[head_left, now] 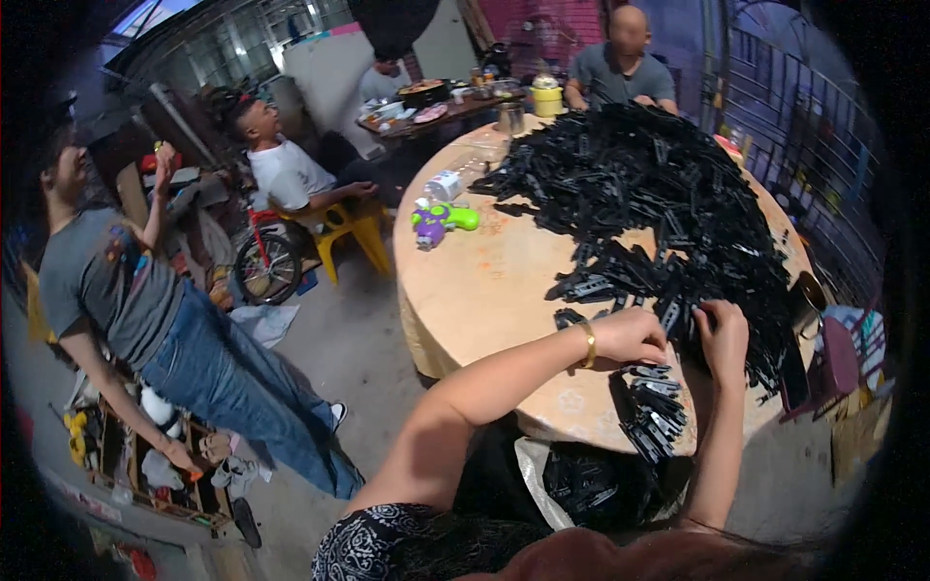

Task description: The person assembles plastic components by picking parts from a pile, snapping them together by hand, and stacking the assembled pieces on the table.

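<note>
A big heap of slim black plastic pieces, like clips (639, 165), covers much of the round table. My left hand (630, 336), with a gold bracelet at the wrist, is closed just above a neat row of the same black pieces (654, 412) at the near edge. Its fingertips point down, and what they hold, if anything, is hidden. To its right, my right hand (724, 339) has its fingers bent together at the heap's near side; I cannot make out what is between them.
On the cloth-covered table (465, 290) lie a purple and green toy gun (446, 221) and a clear bottle (443, 185). Below the near edge hangs an open bag (581, 479) of black pieces. One person sits across; others sit or stand at left. A dark purple chair (831, 363) stands right.
</note>
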`<state>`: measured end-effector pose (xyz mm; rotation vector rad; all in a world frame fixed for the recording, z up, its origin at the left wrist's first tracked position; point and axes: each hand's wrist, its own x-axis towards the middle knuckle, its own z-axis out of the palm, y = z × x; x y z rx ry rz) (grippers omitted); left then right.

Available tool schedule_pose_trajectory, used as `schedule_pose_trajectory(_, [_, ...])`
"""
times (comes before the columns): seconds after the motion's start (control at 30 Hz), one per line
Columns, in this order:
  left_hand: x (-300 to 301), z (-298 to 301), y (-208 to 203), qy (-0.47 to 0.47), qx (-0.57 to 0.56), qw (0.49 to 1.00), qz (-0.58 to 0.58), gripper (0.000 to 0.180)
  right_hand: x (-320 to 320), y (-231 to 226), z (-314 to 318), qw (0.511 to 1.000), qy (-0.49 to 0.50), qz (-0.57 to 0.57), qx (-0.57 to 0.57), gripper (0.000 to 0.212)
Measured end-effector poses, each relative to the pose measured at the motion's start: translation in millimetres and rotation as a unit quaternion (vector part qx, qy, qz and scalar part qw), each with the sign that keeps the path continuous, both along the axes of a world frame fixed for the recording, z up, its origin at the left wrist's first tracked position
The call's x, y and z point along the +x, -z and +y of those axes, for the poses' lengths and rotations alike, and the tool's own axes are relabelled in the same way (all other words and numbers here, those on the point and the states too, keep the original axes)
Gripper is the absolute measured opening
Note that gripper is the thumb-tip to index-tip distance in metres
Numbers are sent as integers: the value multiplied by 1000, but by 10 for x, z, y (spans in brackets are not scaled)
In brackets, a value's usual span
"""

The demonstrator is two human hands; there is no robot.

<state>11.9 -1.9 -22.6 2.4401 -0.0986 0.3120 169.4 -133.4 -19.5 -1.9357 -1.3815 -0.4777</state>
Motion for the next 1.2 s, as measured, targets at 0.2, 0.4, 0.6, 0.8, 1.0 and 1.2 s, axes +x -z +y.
schedule_pose_trajectory(0.2, [-135,319,-91,-392,186,899,-63,39,-40,-29,-6,1000,-8,6,10,15])
schedule_pose_trajectory(0.4, [16,468,117,-396,277,873,66,51,-9,20,-55,998,0,-12,-66,19])
schedule_pose_trajectory(0.6, [61,434,194,-369,197,908,5,48,21,104,-5,997,8,-51,-52,21])
schedule_pose_trajectory(0.8, [25,452,145,-355,107,927,-56,36,-10,54,22,987,58,-109,-103,19])
schedule_pose_trajectory(1.0, [67,409,104,-372,19,910,-181,20,33,120,72,997,47,14,57,15])
schedule_pose_trajectory(1.2, [97,359,71,-348,-35,905,-240,18,-115,6,58,989,-69,72,106,20])
